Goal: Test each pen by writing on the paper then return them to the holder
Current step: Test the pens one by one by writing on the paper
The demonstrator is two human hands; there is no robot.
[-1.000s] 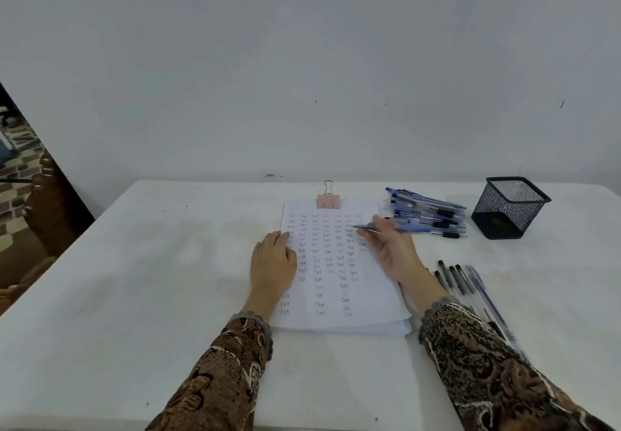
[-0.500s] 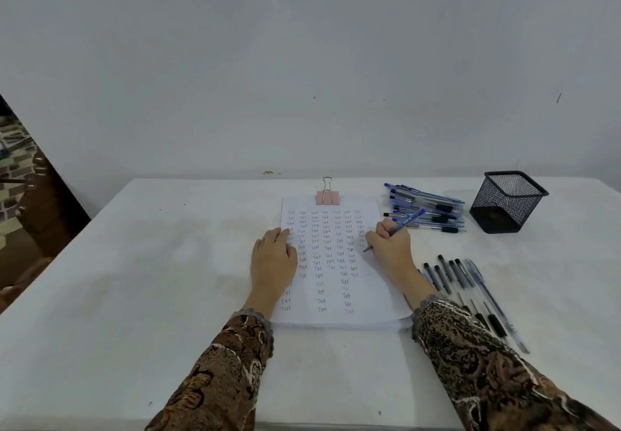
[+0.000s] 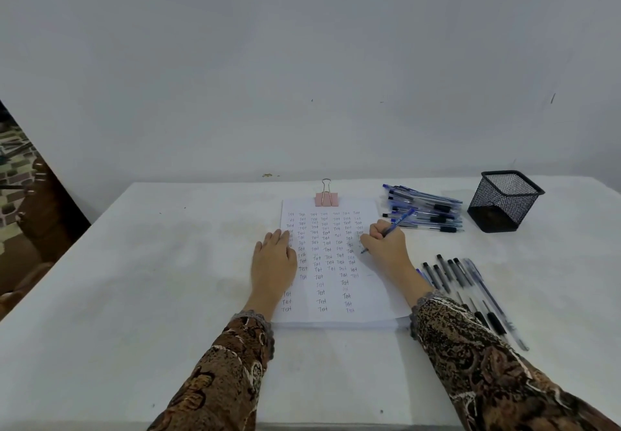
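Your sleeves (image 3: 228, 373): long, brown-black-cream ornate print, both arms; grey lace-edged cuffs (image 3: 252, 318) at wrists, behind your fingers (image 3: 280, 237)

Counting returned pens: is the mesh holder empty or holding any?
Looks empty: no pen sticks out of the mesh holder, none shows through it.

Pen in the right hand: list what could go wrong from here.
1. The right hand holds the pen tip-down near the right edge of the paper; a stroke may run onto the table.
2. The right sleeve lies close to the loose pens; a sweep could scatter them.
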